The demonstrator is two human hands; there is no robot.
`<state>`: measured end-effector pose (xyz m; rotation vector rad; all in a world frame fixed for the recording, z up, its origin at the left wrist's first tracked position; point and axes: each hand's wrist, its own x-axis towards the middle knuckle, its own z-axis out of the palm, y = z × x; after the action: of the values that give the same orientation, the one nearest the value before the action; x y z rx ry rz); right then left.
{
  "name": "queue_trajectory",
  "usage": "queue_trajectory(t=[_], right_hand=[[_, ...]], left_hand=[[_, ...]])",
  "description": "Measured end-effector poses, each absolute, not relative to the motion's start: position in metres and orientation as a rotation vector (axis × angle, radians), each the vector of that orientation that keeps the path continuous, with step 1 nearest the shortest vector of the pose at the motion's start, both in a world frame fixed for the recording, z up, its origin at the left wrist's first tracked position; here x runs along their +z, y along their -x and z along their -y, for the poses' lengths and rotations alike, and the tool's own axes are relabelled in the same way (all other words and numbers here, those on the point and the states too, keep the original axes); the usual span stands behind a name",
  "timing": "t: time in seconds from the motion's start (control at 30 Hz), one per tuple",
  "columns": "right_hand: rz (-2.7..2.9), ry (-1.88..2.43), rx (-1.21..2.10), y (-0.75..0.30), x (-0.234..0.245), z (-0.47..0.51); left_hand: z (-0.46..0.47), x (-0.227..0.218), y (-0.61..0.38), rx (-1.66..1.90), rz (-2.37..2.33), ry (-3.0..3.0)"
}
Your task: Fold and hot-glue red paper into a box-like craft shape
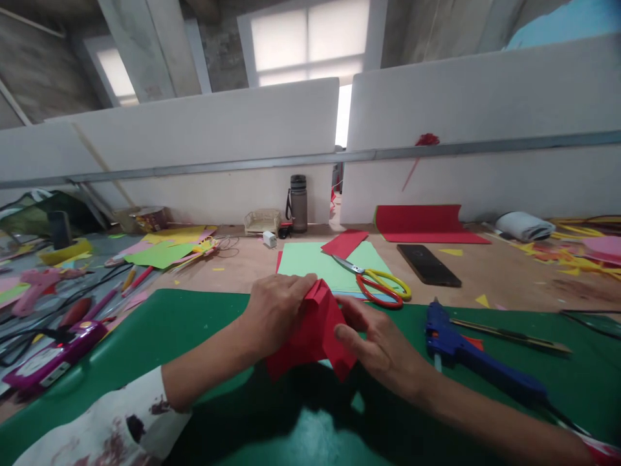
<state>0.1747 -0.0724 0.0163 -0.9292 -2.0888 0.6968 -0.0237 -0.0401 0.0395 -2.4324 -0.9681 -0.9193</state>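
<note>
A folded piece of red paper (315, 327) is held up over the green mat (208, 369), its creases standing out in peaks. My left hand (276, 314) is closed on its left side and top, fingers lying over the upper edge. On the right side, my right hand (371, 333) pinches the paper between thumb and fingers. Just beyond the hands, scissors (376, 281) with red and yellow handles rest on light green paper sheets (301, 262). A smaller red sheet (345, 243) lies on those sheets.
A blue glue gun (478, 359) and a slim metal tool (509, 336) lie right on the mat. A black phone (428, 264) and grey bottle (299, 204) are farther back. At left are a purple power strip (58, 359), cables and a pink glue gun (41, 288).
</note>
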Motion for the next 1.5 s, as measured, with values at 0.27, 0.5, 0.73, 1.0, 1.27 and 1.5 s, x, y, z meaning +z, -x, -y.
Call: queue_trajectory(t=[0.27,0.5,0.73,1.0,1.27,1.5], right_hand=[[2.29,0.769,-0.73,-0.174,0.0,0.071],[2.321,0.747,-0.85,-0.178,0.008,0.076],[2.32,0.717,-0.92,-0.173,0.013,0.094],[2.306,0.708,-0.897,-0.169,0.002,0.1],[2.269,0.761,-0.571,-0.173,-0.005,0.084],[2.313,0.772,-0.54,-0.168,-0.008,0.092]], left_hand=[[0.038,0.033,0.031,-0.863,1.255,2.233],[0.037,0.022,0.032,-1.019,1.127,2.28],[0.043,0.025,0.029,-1.16,1.045,2.317],[0.05,0.032,0.03,-1.175,0.932,2.29],[0.046,0.037,0.04,-1.231,0.917,2.247],[0.042,0.031,0.037,-1.135,0.896,2.28]])
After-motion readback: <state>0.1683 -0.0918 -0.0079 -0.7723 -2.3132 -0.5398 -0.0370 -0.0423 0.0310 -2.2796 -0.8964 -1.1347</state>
